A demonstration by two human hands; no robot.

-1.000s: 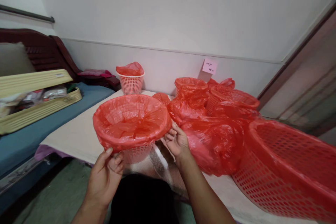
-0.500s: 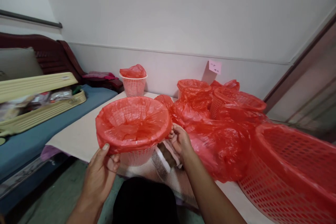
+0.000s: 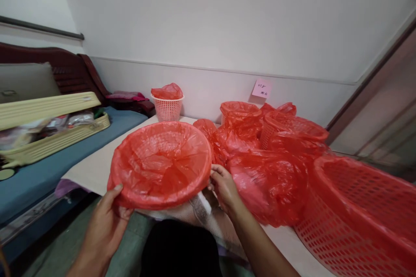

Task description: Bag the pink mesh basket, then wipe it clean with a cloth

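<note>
A basket lined with a red plastic bag (image 3: 162, 164) is in front of me, its mouth tilted toward me and the bag folded over the rim. My left hand (image 3: 108, 212) is closed on the bag at the near left of the rim, thumb on the outside. At the right side of the rim, my right hand (image 3: 222, 186) pinches the bag's edge between thumb and fingers. The basket's lower body is hidden behind the rim. Beneath it and beside my right hand lies a patterned cloth (image 3: 199, 207), partly covered.
To the right stand a large red-lined basket (image 3: 351, 207) and a heap of red bags (image 3: 269, 181). Farther back are more lined baskets (image 3: 292, 123) and a small white basket (image 3: 168, 109). A pink note (image 3: 261, 89) is on the wall. An open yellow case (image 3: 58, 134) lies on the left.
The lined basket has tipped toward me, so more of its inside shows and its white lower body is out of sight. Both hands have come lower, with the left hand farther left.
</note>
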